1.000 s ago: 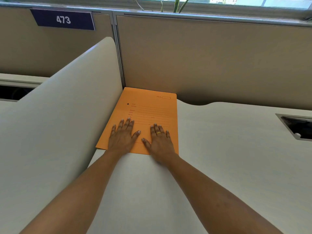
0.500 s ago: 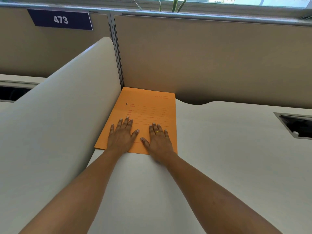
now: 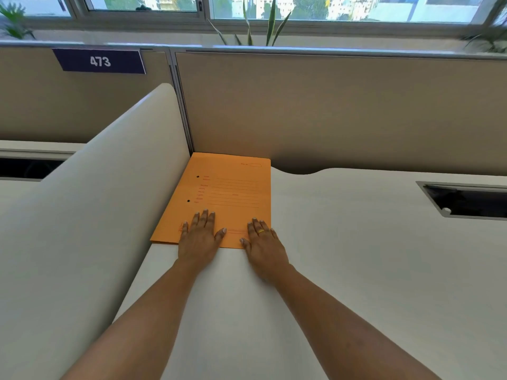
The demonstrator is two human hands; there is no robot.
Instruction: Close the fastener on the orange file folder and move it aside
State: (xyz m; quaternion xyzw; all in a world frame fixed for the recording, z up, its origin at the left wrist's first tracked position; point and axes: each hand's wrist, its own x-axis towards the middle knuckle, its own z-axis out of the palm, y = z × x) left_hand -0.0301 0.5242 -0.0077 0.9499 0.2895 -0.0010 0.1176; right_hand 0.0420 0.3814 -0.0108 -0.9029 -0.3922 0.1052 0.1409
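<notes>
1. Head view: the orange file folder (image 3: 223, 198) lies flat and closed on the white desk (image 3: 356, 256), pushed into the corner where the white curved side divider (image 3: 90, 215) meets the beige back partition (image 3: 329, 105).
2. The folder's far edge touches the back partition, and its left edge runs along the foot of the side divider.
3. The folder's cover bears printed form lines in red-orange; the words beside them are too small to read. A small outlined box sits near its far right corner.
4. Two dark punch holes (image 3: 197, 176) show near the folder's left edge, one beyond the other. No fastener parts can be made out from above.
5. The left hand (image 3: 199, 238) lies palm down with fingers spread flat, its fingertips on the folder's near edge and its palm on the desk; it grips nothing.
6. The right hand (image 3: 264, 245) lies likewise flat and spread at the folder's near right corner, fingertips on the cover, pinching nothing.
7. A gold ring (image 3: 260, 231) sits on one finger of the right hand.
8. A dark blue sign (image 3: 100, 61) on the partition left of the folder reads "473" in white.
9. A rectangular cable cutout (image 3: 466, 200) opens in the desk well to the right of the folder.
10. Green plant leaves (image 3: 260, 26) rise behind the back partition, before the window (image 3: 329, 8).
</notes>
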